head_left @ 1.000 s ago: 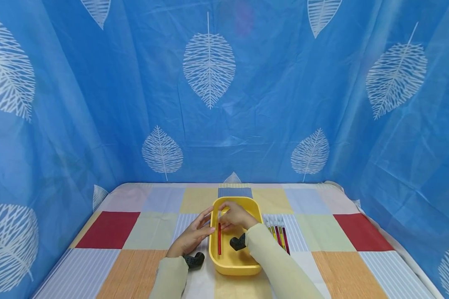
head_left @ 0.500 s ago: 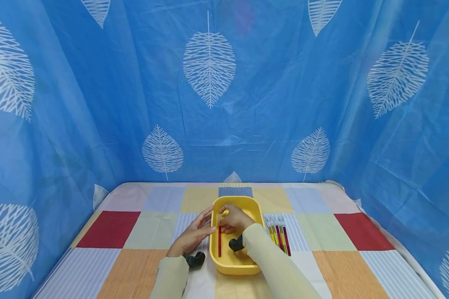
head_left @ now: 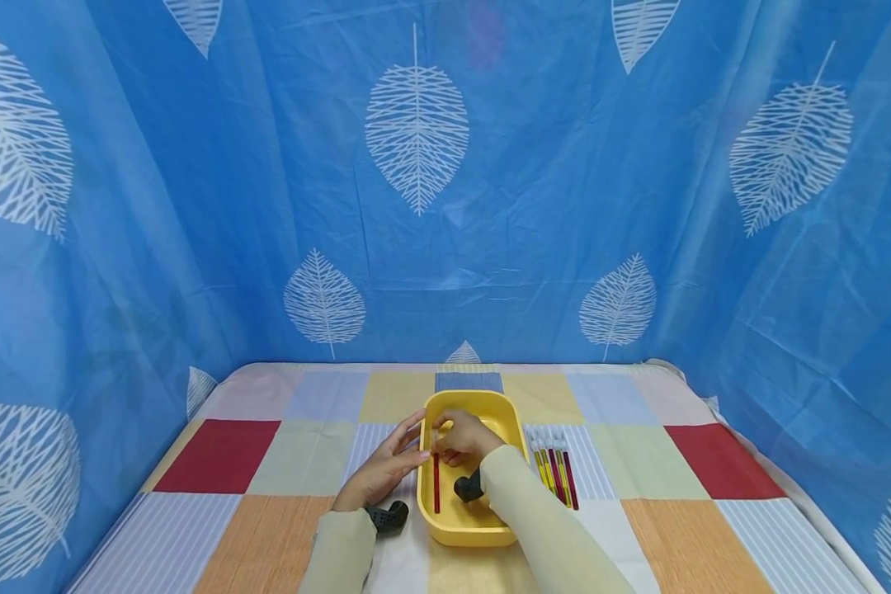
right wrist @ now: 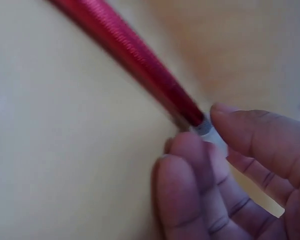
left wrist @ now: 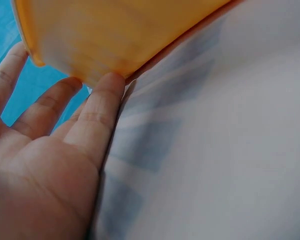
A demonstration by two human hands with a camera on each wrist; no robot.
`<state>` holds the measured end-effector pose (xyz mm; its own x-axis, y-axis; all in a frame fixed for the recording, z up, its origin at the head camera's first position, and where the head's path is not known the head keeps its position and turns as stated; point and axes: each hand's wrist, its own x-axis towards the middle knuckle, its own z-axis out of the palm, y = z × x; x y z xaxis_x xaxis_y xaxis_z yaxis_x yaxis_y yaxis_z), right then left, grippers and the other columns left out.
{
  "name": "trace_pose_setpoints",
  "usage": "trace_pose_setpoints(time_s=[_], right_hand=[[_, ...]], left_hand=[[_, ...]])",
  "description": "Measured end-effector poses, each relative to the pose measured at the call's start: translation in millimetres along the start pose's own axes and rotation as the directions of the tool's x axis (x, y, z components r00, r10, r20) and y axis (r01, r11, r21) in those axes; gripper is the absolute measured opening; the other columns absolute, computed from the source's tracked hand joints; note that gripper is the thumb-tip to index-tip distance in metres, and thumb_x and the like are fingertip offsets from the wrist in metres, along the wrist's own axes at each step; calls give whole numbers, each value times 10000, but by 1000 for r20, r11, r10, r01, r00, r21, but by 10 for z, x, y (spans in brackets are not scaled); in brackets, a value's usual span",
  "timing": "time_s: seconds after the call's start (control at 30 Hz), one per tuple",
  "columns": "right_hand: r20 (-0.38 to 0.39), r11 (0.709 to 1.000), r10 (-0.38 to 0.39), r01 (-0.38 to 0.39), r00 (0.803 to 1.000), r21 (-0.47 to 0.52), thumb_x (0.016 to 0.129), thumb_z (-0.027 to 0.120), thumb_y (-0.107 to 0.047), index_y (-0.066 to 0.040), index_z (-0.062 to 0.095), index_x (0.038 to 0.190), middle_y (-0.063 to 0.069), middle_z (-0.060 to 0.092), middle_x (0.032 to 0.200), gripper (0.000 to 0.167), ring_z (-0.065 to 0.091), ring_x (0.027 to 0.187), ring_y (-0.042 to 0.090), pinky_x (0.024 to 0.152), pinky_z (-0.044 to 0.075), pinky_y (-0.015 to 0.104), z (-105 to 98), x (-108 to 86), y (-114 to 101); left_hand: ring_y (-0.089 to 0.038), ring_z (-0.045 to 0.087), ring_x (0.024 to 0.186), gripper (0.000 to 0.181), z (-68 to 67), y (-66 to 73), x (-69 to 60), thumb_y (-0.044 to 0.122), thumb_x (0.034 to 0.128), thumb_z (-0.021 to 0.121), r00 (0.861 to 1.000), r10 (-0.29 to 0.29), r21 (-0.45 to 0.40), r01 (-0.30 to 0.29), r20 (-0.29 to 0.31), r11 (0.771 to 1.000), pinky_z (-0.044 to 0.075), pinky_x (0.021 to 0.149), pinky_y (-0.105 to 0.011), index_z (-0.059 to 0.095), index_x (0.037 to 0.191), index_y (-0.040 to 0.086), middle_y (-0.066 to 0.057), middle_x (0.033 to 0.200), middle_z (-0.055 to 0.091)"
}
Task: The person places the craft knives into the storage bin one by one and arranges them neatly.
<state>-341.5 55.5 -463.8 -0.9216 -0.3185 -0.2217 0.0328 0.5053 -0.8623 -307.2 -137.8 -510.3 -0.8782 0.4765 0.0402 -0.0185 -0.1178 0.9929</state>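
In the head view, your right hand [head_left: 466, 435] is pinching the far end of a red slim-handled tool [head_left: 436, 485] inside the yellow tray [head_left: 471, 538], along its left wall. Your left hand [head_left: 380, 467], fingers spread, is touching that wall from outside; light, even pressure there should stop the tray shifting. More slim tools [head_left: 555, 474] are lying on the patchwork-covered table [head_left: 631, 458], right of the tray.

In the left wrist view, your fingertips are meeting the tray's outside without curling round it, which is probably enough.

In the right wrist view, you are holding the tool by its whitish end; a gentle pinch beside the grey collar should control its tilt. The metallic red handle is shining, slightly blurred; whether it is touching the tray floor, you cannot tell.
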Motion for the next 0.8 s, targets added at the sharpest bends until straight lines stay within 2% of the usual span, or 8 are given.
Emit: trace_pose_setpoints(time_s=[0.23,0.37,0.47,0.63,0.8], right_hand=[[24,999,26,-27,999,38,959,744,44,3,603,1351,80,635,714,419,585,587,164,567,554,247,-75,-14,1],[31,1000,25,-25,999,-4,971,741,8,-4,618,1353,83,636,717,402,593,586,165,581,578,261,-154,-33,-33],[48,999,-18,20,999,-48,981,742,-31,12,647,1336,98,667,746,369,625,599,162,597,600,280,-228,-54,-55],[119,994,-103,108,988,-35,1002,748,-80,38,642,1381,114,695,891,411,695,713,189,675,626,304,-352,-99,-75],[151,985,-173,173,973,9,1000,734,-70,58,625,1406,119,708,981,439,742,861,260,817,670,441,-455,-142,-87]], left_hand=[[-488,177,1623,863,11,1,14,51,1054,635,1000,0,-3,0,-1,1000,302,1286,-542,124,1749,81,-307,1769,82],[-482,181,1624,855,14,8,18,42,1054,630,1000,-6,-6,6,-7,1000,304,1286,-542,135,1749,89,-303,1770,88],[-476,184,1626,843,11,12,15,26,1054,613,1000,-9,-3,9,-13,1000,284,1289,-558,142,1750,96,-295,1773,94],[-492,173,1624,836,14,17,11,27,1058,602,1000,-5,7,5,-6,1000,275,1290,-577,132,1747,80,-309,1768,89],[-490,161,1627,849,8,6,20,30,1050,612,1000,-9,-3,9,-9,1000,257,1295,-591,129,1746,76,-305,1771,79]])
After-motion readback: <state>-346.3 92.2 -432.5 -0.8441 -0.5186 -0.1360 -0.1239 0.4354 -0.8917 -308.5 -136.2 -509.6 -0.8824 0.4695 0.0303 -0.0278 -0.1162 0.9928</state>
